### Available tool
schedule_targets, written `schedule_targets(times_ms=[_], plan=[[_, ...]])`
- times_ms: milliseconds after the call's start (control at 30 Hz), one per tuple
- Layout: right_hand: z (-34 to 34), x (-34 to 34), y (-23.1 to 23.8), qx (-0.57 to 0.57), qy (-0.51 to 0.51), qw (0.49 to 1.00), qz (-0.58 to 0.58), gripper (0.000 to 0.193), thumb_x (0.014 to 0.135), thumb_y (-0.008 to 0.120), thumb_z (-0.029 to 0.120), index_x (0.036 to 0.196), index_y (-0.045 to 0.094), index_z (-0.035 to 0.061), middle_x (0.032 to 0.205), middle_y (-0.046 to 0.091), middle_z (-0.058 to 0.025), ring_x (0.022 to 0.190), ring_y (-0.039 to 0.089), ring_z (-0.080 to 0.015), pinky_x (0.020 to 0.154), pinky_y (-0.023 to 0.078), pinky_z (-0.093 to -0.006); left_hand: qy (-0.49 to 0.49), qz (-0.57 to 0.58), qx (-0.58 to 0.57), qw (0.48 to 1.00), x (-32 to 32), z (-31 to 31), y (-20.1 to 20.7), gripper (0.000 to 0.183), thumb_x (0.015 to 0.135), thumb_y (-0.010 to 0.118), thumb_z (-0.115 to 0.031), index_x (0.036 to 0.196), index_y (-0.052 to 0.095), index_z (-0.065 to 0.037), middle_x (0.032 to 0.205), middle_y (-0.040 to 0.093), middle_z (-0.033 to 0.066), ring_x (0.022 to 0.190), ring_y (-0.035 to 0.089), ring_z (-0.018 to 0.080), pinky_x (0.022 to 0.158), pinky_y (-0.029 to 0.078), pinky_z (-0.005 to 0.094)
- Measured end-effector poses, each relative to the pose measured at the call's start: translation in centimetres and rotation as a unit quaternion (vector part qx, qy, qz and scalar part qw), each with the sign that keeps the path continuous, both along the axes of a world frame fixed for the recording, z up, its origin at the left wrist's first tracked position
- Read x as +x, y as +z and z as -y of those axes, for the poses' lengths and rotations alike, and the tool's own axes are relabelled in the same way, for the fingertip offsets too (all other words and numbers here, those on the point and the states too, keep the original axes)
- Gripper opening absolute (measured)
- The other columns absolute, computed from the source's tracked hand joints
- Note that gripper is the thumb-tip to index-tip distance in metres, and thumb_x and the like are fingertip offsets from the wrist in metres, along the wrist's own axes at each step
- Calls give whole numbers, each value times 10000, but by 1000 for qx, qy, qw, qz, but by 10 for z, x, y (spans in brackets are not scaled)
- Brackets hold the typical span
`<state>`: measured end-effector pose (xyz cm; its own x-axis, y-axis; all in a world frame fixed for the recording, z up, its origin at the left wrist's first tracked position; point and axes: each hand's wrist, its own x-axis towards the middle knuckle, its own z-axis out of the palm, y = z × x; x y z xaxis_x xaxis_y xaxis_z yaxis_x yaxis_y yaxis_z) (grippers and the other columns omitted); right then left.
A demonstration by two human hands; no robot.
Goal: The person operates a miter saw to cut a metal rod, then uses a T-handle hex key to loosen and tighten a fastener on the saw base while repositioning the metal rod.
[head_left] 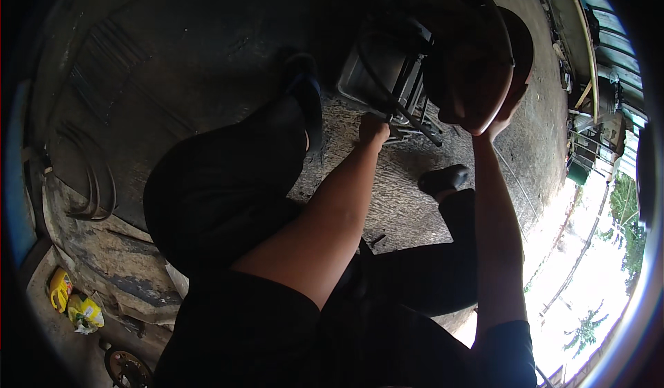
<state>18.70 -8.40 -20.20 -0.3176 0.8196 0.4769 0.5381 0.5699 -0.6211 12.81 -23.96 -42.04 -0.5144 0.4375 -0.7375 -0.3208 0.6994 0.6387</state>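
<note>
A dark machine that looks like a cut-off saw stands on the floor in front of me, with a large round guard (477, 56) and a flat metal base (373, 66). My left hand (374, 130) is closed at the near end of the base, by its metal bars; what the fingers grip is hidden. My right hand (495, 125) is raised to the guard's lower right edge and touches it, its fingers partly behind the guard and in shadow. A dark rod or cable (398, 104) slants across the base between my hands.
My shoes (443, 179) are on the rough concrete floor (408, 215), on both sides of the machine. Metal bars (107, 59) lie at the far left. A yellow container (60, 289) and a yellow-green bag (85, 313) are at lower left, near a round metal part (126, 368).
</note>
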Motion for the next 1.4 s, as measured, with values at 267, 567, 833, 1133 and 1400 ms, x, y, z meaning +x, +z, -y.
schedule_targets(times_ms=[267,567,833,1133,1400], plan=[[19,-55,-2,-61,99,976,-184,514,976,423,159,1437,236,30,1425,374,-140,1264,440,-233,1053,376,-328,-13,-62,68,996,-44,33,-92,178,730,733,-78,874,636,-43,740,643,62,601,602,148,488,474,292],[2,-16,3,147,-2,986,-73,528,851,555,72,1362,421,62,1369,441,-190,1263,424,-366,1033,370,-397,-65,208,84,972,-46,23,17,244,787,732,-144,978,584,-109,847,658,11,712,628,112,614,484,261],[-2,3,-2,74,6,973,-216,621,702,598,4,1302,511,137,1295,465,-269,1169,485,-439,1004,399,-439,-12,258,70,963,-41,35,-8,170,920,549,-149,1063,579,-61,1027,643,70,925,621,207,796,485,369],[4,9,-6,31,-23,964,-263,520,723,605,67,1232,564,167,1298,497,-215,1166,502,-407,985,418,-449,7,258,35,966,-38,41,-8,318,946,494,-345,1106,536,-73,1070,585,100,981,561,232,887,456,382],[2,2,4,32,-9,957,-289,534,719,607,71,1240,562,180,1274,512,-224,1152,511,-414,981,421,-448,49,331,105,936,-49,46,-7,306,933,518,-349,1062,554,-73,1063,598,101,985,567,240,874,467,392]])
